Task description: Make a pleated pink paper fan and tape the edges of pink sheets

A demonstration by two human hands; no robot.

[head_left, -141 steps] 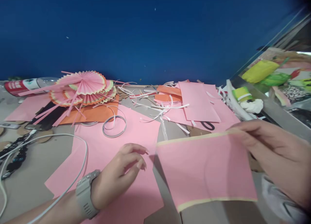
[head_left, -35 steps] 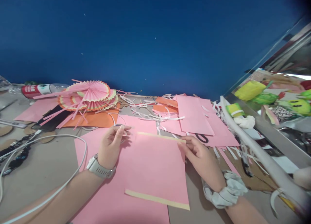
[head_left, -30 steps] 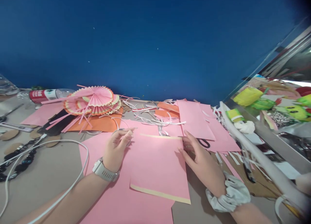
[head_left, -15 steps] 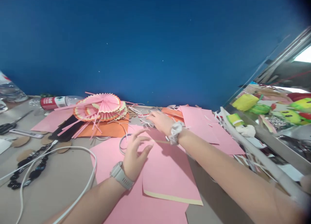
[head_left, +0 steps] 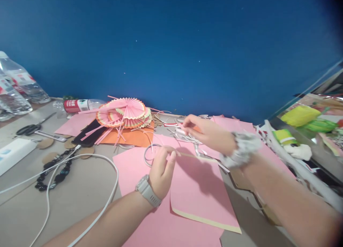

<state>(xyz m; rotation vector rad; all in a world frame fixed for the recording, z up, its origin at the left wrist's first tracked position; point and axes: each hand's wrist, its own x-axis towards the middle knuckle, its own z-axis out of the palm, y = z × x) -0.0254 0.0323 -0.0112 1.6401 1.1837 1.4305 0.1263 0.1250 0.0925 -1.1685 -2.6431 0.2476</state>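
Note:
My left hand point(head_left: 162, 172), with a grey watch point(head_left: 147, 190) at its wrist, is over the left edge of a pink sheet point(head_left: 203, 193) with pale yellow strips along its near and far edges. Its thumb and fingers come together; whatever is between them is too small to name. My right hand point(head_left: 206, 132), with a grey-white scrunchie point(head_left: 242, 148) on the wrist, is raised beyond the sheet's far edge. Its fingers are curled into a pinch, and I cannot make out what they hold. Beneath lies a larger pink sheet point(head_left: 150, 222). A grey ring point(head_left: 147, 157) lies beside my left hand.
Pleated pink paper rosettes point(head_left: 128, 111) rest on orange paper point(head_left: 139, 137) at the back. On the left are scissors point(head_left: 29, 129), a white cable point(head_left: 116, 168), black beads point(head_left: 63, 172) and plastic bottles point(head_left: 24, 82). A blue wall point(head_left: 171, 54) stands behind.
The view has turned to the left. My right hand has drawn back from the table's rear and risen, its fingers curling. My left hand's spread fingers have closed together.

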